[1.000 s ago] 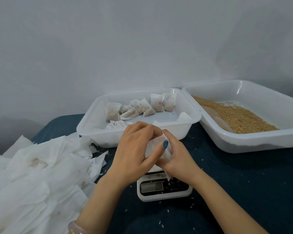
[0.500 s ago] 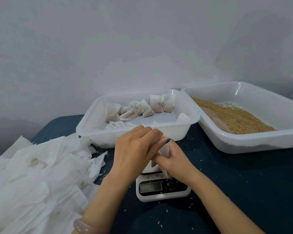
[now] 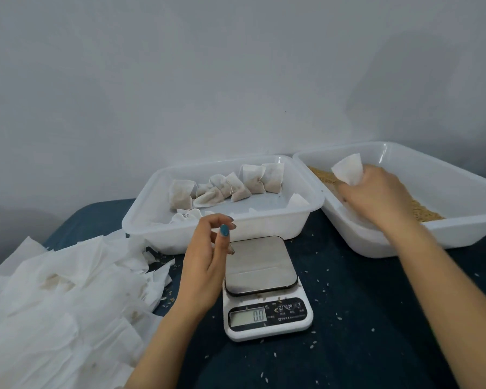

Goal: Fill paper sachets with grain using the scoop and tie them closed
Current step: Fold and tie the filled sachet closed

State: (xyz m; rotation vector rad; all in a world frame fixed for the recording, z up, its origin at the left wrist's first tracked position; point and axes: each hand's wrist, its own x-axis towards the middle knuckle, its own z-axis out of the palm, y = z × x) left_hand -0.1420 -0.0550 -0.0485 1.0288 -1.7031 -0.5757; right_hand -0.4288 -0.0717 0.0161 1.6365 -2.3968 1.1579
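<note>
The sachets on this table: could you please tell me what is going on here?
Someone is packing grain. The right hand holds a sachet over it in the right tray. The left hand hovers, holding nothing, by the scale, which reads 0.0. Filled sachets lie in the middle tray.

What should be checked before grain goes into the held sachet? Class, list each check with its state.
1. Right hand grips the sachet over the grain tray: ok.
2. Sachet mouth open: cannot tell.
3. Scoop in sight: not ok, none shows.
4. Scale platform bare, display reads 0.0: ok.
5. Left hand free: ok.
6. Grain left in tray: ok.
</note>
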